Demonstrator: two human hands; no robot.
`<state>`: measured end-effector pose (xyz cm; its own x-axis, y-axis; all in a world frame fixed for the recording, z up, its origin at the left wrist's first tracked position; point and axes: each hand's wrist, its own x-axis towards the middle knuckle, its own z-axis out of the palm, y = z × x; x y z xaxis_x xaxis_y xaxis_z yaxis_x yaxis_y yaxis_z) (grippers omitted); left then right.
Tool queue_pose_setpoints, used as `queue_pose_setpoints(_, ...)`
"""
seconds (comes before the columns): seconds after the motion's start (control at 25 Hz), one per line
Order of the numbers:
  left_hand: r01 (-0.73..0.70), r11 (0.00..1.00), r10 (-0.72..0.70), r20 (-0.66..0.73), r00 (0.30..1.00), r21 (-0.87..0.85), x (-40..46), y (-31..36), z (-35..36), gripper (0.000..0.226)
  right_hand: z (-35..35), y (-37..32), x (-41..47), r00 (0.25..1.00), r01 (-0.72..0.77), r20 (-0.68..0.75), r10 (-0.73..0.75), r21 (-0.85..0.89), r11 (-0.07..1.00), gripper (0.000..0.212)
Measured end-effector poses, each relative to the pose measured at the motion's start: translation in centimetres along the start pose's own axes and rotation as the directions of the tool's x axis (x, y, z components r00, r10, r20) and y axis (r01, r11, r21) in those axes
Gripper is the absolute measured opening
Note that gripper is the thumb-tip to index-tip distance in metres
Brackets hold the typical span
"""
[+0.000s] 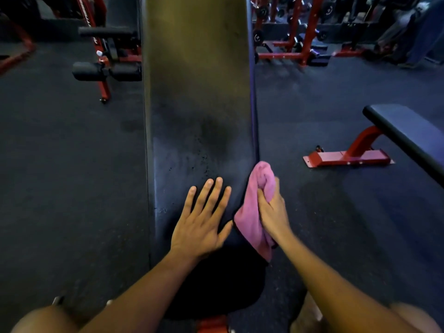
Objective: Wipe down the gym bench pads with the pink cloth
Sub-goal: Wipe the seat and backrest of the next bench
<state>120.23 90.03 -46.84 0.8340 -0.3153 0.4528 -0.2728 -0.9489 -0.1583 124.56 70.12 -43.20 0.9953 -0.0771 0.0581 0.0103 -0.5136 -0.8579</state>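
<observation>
Dark speckled rubber floor throughout. At 3 o'clock, a second black-padded flat bench on a red steel base. At 11 o'clock, black foam rollers on a red frame. At 1 o'clock, a red dumbbell rack, weights blurred.

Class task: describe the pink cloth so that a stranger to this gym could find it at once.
Find the long dark bench pad running up the middle. At its right edge, near the bottom, the right hand grips the pink cloth. It is the only pink, soft thing among black pads and red frames.
</observation>
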Motion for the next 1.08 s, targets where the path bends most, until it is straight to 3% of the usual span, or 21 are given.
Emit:
queue_pose_setpoints(0.24, 0.022, 1.0, -0.022, -0.012, 1.0, -0.022, 0.0, 0.2, -0.2, 0.072, -0.8, -8.4, 11.6, 0.973, 0.208, -0.119, -0.196, 0.094, 0.974, 0.019)
queue_pose_setpoints(0.44, 0.019, 1.0, -0.019, -0.012, 1.0, -0.012, 0.1, 0.1, -0.2, 0.073, -1.2, -4.3, 8.6, 0.939, 0.334, -0.078, -0.335, -0.026, 0.942, 0.022)
queue_pose_setpoints(0.64, 0.02, 0.999, -0.02, 0.006, 1.0, -0.026, 0.1, 0.1, 0.0, 0.074, -0.6, 3.6, -0.8, 0.945, 0.327, 0.004, -0.327, -0.064, 0.943, 0.045)
queue_pose_setpoints(0.88, 0.009, 1.0, -0.009, -0.001, 1.0, 0.001, 0.1, 0.1, -0.1, 0.075, -0.4, -5.0, 9.3, 0.929, 0.337, -0.156, -0.335, -0.013, 0.941, 0.022)
queue_pose_setpoints(0.96, 0.01, 1.0, -0.01, 0.005, 1.0, 0.003, 0.0, 0.2, 0.0, 0.075, -0.2, -4.2, 9.2, 0.905, 0.401, -0.133, -0.403, -0.047, 0.915, 0.026)
queue_pose_setpoints(1.08, 0.015, 1.0, -0.015, 0.008, 1.0, 0.004, 0.0, 0.1, -0.3, 0.074, -1.5, 0.0, 5.5, 0.884, 0.467, 0.069, -0.462, -0.167, 0.868, 0.038)
